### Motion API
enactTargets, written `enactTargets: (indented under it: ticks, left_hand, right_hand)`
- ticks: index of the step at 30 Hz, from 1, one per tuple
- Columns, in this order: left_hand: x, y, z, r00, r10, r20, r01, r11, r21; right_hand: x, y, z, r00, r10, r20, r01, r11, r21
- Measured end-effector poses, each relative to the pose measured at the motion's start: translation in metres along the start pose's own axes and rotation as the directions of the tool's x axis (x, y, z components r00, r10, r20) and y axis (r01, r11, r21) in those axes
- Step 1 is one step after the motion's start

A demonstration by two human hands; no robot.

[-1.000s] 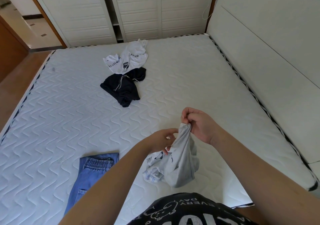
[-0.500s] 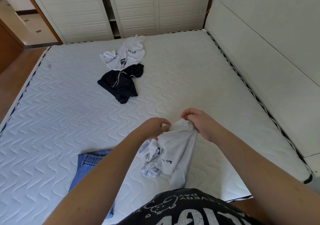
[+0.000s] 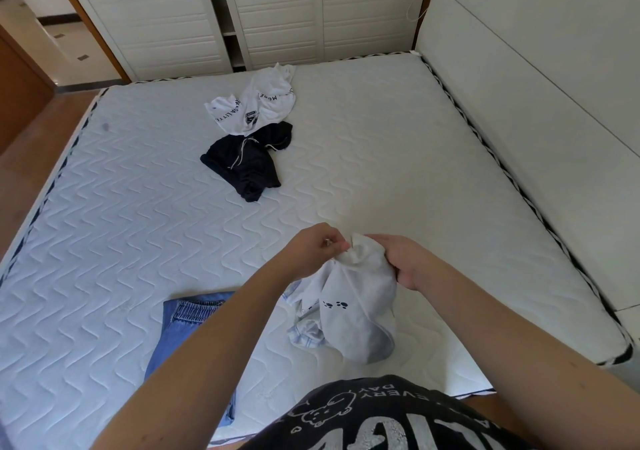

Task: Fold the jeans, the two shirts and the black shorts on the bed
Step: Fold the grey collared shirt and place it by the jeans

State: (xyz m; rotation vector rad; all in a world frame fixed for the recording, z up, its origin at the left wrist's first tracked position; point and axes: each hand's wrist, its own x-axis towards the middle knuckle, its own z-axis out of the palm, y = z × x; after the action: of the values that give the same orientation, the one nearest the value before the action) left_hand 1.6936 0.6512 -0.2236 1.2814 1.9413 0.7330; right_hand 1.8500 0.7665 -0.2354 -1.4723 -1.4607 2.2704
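A pale grey shirt with small black paw prints hangs bunched over the near part of the bed. My left hand pinches its top edge, and my right hand grips the cloth right beside it. Folded blue jeans lie at the near left, partly hidden by my left forearm. Crumpled black shorts with white drawstrings lie mid-bed. A white shirt with black lettering is heaped just beyond them.
The white padded headboard runs along the right side. White wardrobe doors stand past the far end. A wooden floor and doorway show at the left.
My two hands have come closer together on the top of the grey shirt, and the cloth hangs lower and wider beneath them. The view has shifted slightly.
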Motion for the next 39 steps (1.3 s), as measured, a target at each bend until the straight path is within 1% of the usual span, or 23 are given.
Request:
enactTargets:
  ticks: [2,5,8,9,12,14,16,18,21,25,27,30,31,32,34,35,36,39]
  left_hand:
    - [-0.002,-0.002,0.000,1.000,0.006,0.005,-0.006,1.000,-0.018]
    - [-0.003,-0.006,0.000,1.000,-0.019,-0.023,0.018,0.999,-0.047]
    - [-0.005,-0.014,-0.001,0.996,-0.081,-0.040,0.074,0.986,-0.151]
    - [-0.006,-0.016,-0.002,0.994,-0.095,-0.052,0.085,0.982,-0.171]
    - [-0.008,-0.010,-0.007,0.989,-0.078,-0.127,0.062,0.990,-0.128]
    - [-0.009,0.000,-0.010,0.987,-0.032,-0.155,0.006,0.986,-0.169]
    - [-0.010,0.008,-0.013,0.992,0.000,-0.126,-0.030,0.970,-0.241]
    - [-0.008,0.011,-0.016,0.996,0.020,-0.082,-0.042,0.958,-0.285]
    - [-0.004,0.007,-0.021,0.999,0.039,-0.028,-0.044,0.969,-0.244]
    - [0.001,0.001,-0.020,0.997,0.032,-0.077,-0.037,0.997,-0.070]
    - [0.002,-0.001,-0.021,0.997,0.028,-0.078,-0.031,0.998,-0.045]
    - [0.003,-0.002,-0.028,0.996,0.005,-0.085,-0.007,0.999,-0.031]
    - [0.004,-0.003,-0.031,0.994,-0.012,-0.111,0.008,0.999,-0.036]
    - [0.005,-0.004,-0.034,0.989,-0.035,-0.144,0.028,0.998,-0.052]
    - [0.006,-0.006,-0.040,0.978,-0.080,-0.193,0.064,0.994,-0.090]
    - [0.007,-0.006,-0.043,0.975,-0.090,-0.202,0.071,0.993,-0.099]
    - [0.007,-0.006,-0.046,0.974,-0.093,-0.204,0.073,0.992,-0.103]
    - [0.009,-0.002,-0.053,0.978,-0.081,-0.190,0.065,0.994,-0.086]
  right_hand:
    - [-0.004,-0.001,0.003,0.995,-0.097,-0.002,0.097,0.994,0.051]
    - [-0.009,-0.005,0.010,0.981,-0.191,-0.023,0.192,0.971,0.143]
    - [-0.011,-0.011,0.015,0.961,-0.274,-0.039,0.276,0.938,0.209]
    - [-0.012,-0.013,0.015,0.951,-0.307,-0.037,0.308,0.928,0.209]
    - [-0.015,-0.019,0.017,0.907,-0.421,-0.002,0.418,0.899,0.132]
    - [-0.019,-0.022,0.020,0.885,-0.462,0.052,0.457,0.885,0.093]
    - [-0.023,-0.025,0.024,0.870,-0.480,0.116,0.476,0.877,0.063]
    - [-0.024,-0.027,0.028,0.863,-0.488,0.134,0.484,0.873,0.063]
    - [-0.022,-0.030,0.028,0.866,-0.489,0.099,0.479,0.871,0.113]
    - [-0.018,-0.028,0.024,0.881,-0.462,0.099,0.452,0.885,0.112]
    - [-0.015,-0.026,0.023,0.896,-0.430,0.111,0.421,0.902,0.098]
    - [-0.010,-0.022,0.020,0.925,-0.361,0.116,0.360,0.932,0.032]
    - [-0.008,-0.020,0.019,0.934,-0.331,0.136,0.335,0.942,-0.010]
    - [-0.007,-0.017,0.017,0.937,-0.306,0.170,0.326,0.939,-0.105]
    - [-0.003,-0.009,0.014,0.931,-0.265,0.251,0.342,0.875,-0.343]
    - [-0.001,-0.005,0.012,0.927,-0.244,0.286,0.346,0.851,-0.395]
    - [0.000,-0.002,0.012,0.924,-0.226,0.308,0.342,0.847,-0.407]
    - [0.008,0.006,0.011,0.924,-0.219,0.313,0.358,0.781,-0.512]
